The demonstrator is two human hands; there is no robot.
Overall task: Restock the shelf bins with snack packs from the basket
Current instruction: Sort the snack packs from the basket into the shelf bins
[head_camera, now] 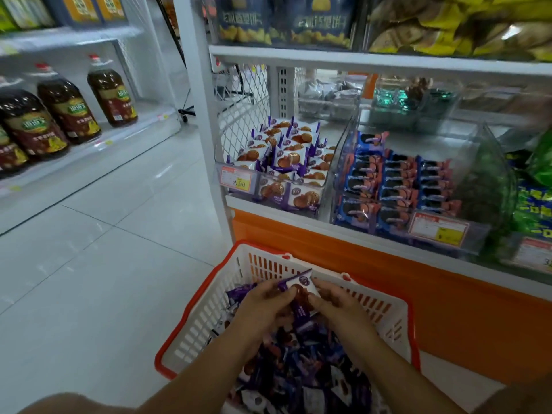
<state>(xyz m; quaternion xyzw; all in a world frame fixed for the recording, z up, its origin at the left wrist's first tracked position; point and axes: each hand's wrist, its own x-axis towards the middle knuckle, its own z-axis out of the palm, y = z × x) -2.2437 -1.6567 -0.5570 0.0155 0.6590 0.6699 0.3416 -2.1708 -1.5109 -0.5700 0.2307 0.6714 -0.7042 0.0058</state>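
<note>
A white basket with an orange rim (206, 312) stands on the floor below the shelf, full of purple and white snack packs (301, 366). Over it my left hand (265, 303) and my right hand (334, 300) together grip a small stack of purple and white cookie packs (300, 289). On the shelf above, a clear bin (280, 162) holds the same purple cookie packs. Beside it on the right, another clear bin (397, 186) holds rows of blue packs.
Right of the blue packs sit green packs (534, 204) in a further bin. An orange panel (388, 282) runs under the shelf edge. Large brown oil bottles (68, 112) line a low shelf at the left across the tiled floor (104, 264). Upper shelves carry boxes and yellow packs.
</note>
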